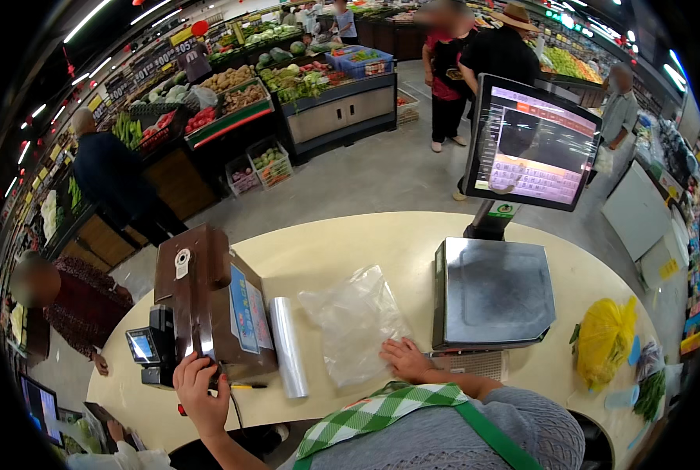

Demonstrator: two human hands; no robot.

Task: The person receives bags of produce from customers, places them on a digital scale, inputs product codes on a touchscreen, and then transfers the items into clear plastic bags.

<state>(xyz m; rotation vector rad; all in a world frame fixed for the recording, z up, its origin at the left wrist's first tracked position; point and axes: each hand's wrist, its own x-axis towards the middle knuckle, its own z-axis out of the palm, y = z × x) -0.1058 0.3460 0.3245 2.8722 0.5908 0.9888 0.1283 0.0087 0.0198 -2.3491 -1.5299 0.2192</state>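
The left hand grips the near corner of the brown box-shaped machine; the right hand lies flat, fingers spread, on the clear plastic bag on the cream counter.

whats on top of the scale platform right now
Nothing: the grey scale platform is bare. The clear plastic bag lies beside it on the counter under the right hand; its contents can't be made out.

On the counter: box device at left, bag roll just right of it, plastic bag centre, scale right, screen behind scale, tied bag far right.
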